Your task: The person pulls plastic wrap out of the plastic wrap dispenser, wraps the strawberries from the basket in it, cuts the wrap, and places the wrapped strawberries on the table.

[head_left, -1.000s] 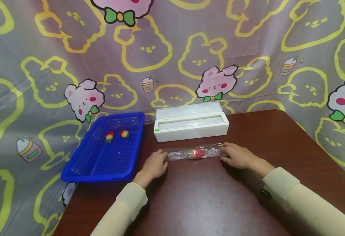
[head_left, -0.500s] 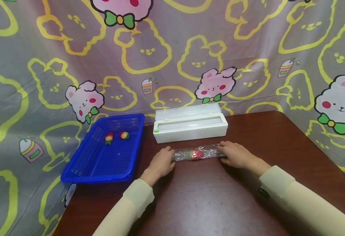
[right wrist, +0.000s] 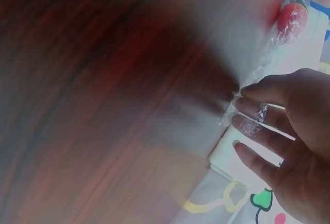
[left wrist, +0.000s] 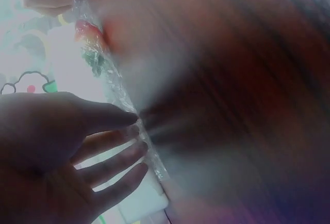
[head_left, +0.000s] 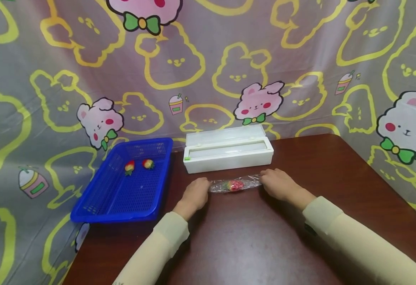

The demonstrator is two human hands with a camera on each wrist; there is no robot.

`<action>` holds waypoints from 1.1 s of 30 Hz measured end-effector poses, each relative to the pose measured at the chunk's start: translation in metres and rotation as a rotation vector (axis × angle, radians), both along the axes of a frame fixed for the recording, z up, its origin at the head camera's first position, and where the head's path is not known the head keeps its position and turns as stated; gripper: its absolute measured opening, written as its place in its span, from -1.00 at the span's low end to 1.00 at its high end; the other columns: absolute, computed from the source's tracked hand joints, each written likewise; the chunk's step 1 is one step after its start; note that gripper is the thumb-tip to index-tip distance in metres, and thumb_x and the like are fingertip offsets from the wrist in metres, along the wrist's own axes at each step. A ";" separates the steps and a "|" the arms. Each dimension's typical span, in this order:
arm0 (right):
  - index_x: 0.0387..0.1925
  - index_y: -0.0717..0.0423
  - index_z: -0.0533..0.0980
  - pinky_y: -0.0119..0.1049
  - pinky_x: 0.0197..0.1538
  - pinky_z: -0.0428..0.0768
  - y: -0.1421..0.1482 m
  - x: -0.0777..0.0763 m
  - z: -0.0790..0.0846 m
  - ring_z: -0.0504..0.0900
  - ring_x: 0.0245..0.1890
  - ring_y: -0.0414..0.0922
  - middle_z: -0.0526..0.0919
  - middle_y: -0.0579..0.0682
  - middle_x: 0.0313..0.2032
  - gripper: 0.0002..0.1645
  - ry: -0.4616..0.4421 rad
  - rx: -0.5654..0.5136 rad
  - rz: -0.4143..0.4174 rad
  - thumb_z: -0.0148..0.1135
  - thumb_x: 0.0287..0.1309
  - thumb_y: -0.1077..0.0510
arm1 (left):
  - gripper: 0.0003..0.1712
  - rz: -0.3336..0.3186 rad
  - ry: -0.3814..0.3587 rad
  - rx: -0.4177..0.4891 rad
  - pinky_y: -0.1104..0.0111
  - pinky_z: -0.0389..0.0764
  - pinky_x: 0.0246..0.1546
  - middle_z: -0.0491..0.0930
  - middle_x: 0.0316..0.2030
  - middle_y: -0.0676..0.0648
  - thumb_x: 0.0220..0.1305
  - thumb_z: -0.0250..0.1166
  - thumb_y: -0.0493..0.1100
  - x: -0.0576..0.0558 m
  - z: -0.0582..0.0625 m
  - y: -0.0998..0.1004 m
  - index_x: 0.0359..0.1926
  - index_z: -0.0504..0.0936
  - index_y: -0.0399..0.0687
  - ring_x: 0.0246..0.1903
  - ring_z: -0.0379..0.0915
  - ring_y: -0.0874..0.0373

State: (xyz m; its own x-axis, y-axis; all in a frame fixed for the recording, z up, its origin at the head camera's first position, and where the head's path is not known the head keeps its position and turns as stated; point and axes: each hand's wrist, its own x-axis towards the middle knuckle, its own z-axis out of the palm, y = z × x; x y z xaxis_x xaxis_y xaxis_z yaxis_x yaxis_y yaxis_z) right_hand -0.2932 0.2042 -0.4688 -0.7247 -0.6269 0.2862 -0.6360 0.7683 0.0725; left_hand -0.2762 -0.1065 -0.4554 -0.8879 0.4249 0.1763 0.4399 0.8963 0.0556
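Clear film [head_left: 252,181], one strawberry [head_left: 235,185] inside; left fingers [left wrist: 113,162], right fingers [right wrist: 256,160] pinch film; two strawberries [head_left: 130,166] [head_left: 148,164] in basket [head_left: 133,194].

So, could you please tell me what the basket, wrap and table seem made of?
Basket: likely plastic, glossy blue, with regular perforations. Wrap: probably thin plastic film, clear, crinkled and shiny. Table: wood or laminate, judging by brown grain; smooth, with soft sheen.

Glare's thrown on the table [head_left: 247,237] in front of the white box [head_left: 229,162], which seems kinda blown out in both wrist views.
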 end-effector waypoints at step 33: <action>-0.22 0.06 0.58 -0.15 -0.46 0.48 0.027 0.002 0.009 0.50 -0.41 -0.10 0.52 -0.07 -0.37 -0.85 -0.352 -0.152 -0.150 0.38 0.17 0.18 | -0.75 0.032 -0.073 0.105 0.12 0.65 -0.17 0.62 -0.25 -0.14 0.26 0.20 -0.42 -0.008 0.001 -0.010 -0.08 0.68 -0.20 -0.21 0.61 -0.06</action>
